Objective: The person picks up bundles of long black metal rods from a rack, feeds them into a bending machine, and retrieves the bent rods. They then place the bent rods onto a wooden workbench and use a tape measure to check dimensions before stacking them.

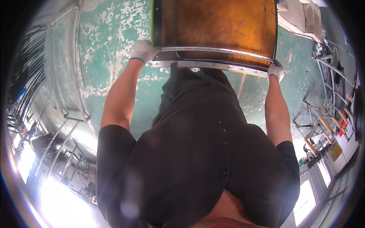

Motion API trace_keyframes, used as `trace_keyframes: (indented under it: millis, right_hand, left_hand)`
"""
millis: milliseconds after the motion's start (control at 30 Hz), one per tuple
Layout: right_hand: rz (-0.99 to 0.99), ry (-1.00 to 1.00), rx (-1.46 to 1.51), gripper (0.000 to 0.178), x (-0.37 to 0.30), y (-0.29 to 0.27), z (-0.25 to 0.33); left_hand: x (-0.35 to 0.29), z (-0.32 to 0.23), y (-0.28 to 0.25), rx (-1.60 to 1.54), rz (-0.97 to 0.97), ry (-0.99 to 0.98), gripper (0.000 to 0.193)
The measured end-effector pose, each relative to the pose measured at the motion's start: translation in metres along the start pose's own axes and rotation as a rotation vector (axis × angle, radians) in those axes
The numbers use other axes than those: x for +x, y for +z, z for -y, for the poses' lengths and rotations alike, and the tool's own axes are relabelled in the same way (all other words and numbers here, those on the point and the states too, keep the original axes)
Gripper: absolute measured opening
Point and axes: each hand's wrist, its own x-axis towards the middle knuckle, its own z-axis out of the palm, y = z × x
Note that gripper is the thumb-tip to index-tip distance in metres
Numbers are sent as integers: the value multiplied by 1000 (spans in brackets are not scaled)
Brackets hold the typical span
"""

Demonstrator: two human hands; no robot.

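Note:
A tape measure (216, 49) is drawn out across the near part of an amber-brown sheet (224, 26) with dark side edges. My left hand (143, 51), in a white glove with a blue cuff, is closed at the tape's left end, by the sheet's left edge. At the other end my right hand (276, 71), gloved too, grips the tape beside the right edge. Which hand has the case cannot be made out. Just nearer than the tape, a pale metal strip (213, 67) with small holes or rivets runs along the sheet's front edge.
Under the sheet spreads a green floor (110, 76) with worn pale patches. Black rods or cables (28, 72) hang in a bundle at far left. A metal rack (330, 72) stands at right, near rollers (326, 124). Pale stacked material (300, 19) lies at upper right.

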Motion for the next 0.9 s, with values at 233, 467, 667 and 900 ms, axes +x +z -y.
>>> trace_keyframes:
  millis: [233, 467, 667, 900]
  right_hand:
    - [-30, -18, 11, 36, 10, 4, -6]
    - [-36, -27, -45, 51, -8, 6, -6]
    - [-331, -10, 147, 61, -59, 10, 10]
    - [-125, -306, 135, 73, -192, 57, 114]
  left_hand:
    - [4, -3, 7, -48, -54, -37, 64]
    - [6, 14, 30, -39, -101, -32, 69]
    - [-33, 16, 3, -368, -153, 86, 54]
    - [9, 34, 10, -770, -101, 130, 48]
